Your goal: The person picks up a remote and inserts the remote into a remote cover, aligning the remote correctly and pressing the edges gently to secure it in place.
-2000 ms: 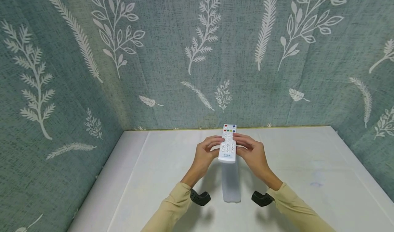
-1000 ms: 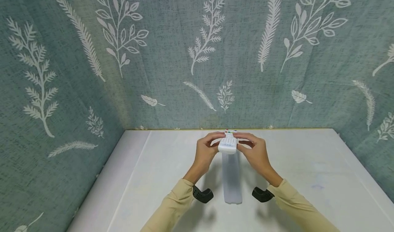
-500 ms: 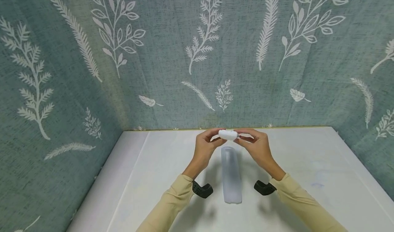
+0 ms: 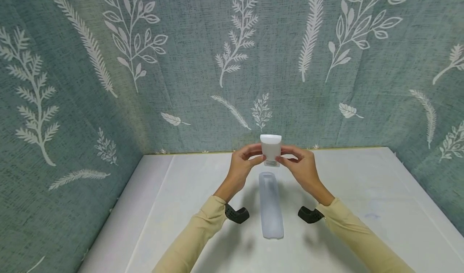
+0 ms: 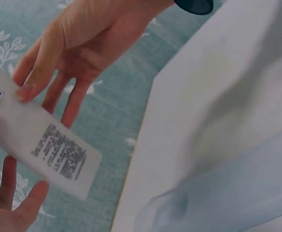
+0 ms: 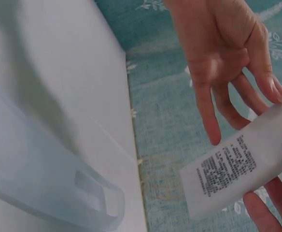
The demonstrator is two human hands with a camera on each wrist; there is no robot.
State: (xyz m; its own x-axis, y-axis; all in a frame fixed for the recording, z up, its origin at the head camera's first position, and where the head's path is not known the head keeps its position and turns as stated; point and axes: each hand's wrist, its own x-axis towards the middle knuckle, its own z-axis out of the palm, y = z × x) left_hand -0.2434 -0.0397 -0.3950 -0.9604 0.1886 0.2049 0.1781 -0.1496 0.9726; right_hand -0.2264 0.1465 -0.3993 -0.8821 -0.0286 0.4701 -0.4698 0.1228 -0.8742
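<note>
In the head view my left hand (image 4: 242,165) and right hand (image 4: 303,167) pinch a white remote control (image 4: 271,145) from both sides, thumbs toward me. The remote is tipped up, its back facing me and its buttons hidden. A printed label shows on that back in the left wrist view, where the remote (image 5: 59,145) slants between the fingers. A long translucent sleeve (image 4: 271,212), shaped like a remote cover, lies on the table below the hands. The right wrist view has this cover (image 6: 35,154) at lower left, with an opening in its end.
A white-covered table (image 4: 181,216) extends on both sides of the arms. Green cloth with white leaf patterns (image 4: 195,63) rises behind it and at its sides. A dark device is strapped to each wrist, such as the left wrist device (image 4: 237,214).
The remote has turned in both hands, from buttons facing me, through end-on, to its back facing me. Both hands have lifted slightly. The translucent cover stays where it lay.
</note>
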